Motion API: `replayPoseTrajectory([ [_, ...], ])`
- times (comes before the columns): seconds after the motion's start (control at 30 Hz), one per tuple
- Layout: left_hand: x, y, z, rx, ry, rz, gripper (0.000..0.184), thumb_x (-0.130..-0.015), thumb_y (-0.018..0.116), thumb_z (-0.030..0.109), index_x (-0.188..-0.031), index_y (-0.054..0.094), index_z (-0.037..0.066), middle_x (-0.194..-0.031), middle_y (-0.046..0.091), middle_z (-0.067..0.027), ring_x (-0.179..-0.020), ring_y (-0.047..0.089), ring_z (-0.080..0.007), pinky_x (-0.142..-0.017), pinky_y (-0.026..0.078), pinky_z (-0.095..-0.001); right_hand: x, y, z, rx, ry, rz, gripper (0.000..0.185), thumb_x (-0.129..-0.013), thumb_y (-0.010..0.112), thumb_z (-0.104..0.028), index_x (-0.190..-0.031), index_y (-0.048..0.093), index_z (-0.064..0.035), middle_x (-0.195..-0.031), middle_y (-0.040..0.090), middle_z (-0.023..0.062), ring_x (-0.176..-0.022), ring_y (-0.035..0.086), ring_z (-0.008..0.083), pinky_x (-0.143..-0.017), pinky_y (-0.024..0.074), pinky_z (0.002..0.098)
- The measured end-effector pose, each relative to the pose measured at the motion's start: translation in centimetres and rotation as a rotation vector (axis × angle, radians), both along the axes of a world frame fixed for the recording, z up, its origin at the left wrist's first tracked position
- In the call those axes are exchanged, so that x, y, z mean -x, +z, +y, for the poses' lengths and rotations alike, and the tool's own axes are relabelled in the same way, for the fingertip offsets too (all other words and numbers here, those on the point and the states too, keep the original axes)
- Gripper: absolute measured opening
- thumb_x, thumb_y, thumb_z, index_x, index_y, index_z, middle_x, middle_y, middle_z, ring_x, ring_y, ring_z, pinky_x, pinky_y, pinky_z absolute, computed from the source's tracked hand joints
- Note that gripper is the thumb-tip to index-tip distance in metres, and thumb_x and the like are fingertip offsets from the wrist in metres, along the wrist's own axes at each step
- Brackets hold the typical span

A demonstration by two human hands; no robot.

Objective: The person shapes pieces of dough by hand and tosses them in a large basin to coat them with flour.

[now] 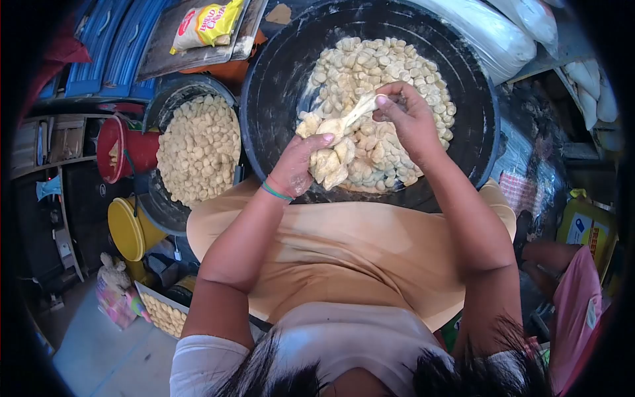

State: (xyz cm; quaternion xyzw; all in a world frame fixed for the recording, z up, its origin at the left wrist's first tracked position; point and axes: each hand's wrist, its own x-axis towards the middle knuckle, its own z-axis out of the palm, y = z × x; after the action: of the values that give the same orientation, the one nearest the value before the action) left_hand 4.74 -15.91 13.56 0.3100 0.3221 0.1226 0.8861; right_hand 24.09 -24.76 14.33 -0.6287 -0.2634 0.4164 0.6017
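Note:
My left hand (299,164) is closed around a clump of pale, crumb-dusted dough (331,162) above a large black basin (266,145). From the clump, a thin whitish strip (359,112) stretches up to the right. Its far end is pinched between the thumb and fingers of my right hand (413,122). Whether the strip is dough or something else, I cannot make out for sure. Below both hands, many small round crumb-coated pieces (390,63) lie heaped in the basin. My fingertips look dusty with crumbs.
Left of the basin, a dark bucket (159,198) holds more round pieces. Beside it are a red bucket (112,149) and a yellow pail (129,228). A bread crumb bag (206,25) lies on a tray. White sacks (489,30) stand behind; another person's leg (552,255) is at right.

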Motion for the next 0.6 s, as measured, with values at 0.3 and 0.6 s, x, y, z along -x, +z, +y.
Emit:
replayPoseTrajectory([
  [0.3, 1.8, -1.4, 0.9, 0.147, 0.012, -0.016, 0.042, -0.091, 0.050, 0.025, -0.123, 0.051, -0.003, -0.111, 0.062, -0.0130, -0.097, 0.064, -0.0230, -0.085, 0.053, -0.0365, 0.4, -0.6, 0.4, -0.180, -0.376, 0.206, 0.023, -0.098, 0.037, -0.008, -0.119, 0.043, 0.0000, -0.104, 0.051, 0.0143, -0.089, 0.058, 0.0216, -0.078, 0.0566, 0.0372],
  [0.6, 2.1, -1.2, 0.6, 0.177, 0.054, 0.033, 0.042, -0.091, 0.046, 0.032, -0.118, 0.053, 0.000, -0.102, 0.063, -0.0119, -0.093, 0.063, -0.0252, -0.086, 0.051, -0.0379, -5.5, 0.0, -0.4, -0.270, -0.650, 0.511, 0.021, -0.099, 0.040, -0.015, -0.112, 0.048, 0.0000, -0.103, 0.050, 0.0164, -0.083, 0.058, 0.0247, -0.077, 0.0572, 0.0420],
])
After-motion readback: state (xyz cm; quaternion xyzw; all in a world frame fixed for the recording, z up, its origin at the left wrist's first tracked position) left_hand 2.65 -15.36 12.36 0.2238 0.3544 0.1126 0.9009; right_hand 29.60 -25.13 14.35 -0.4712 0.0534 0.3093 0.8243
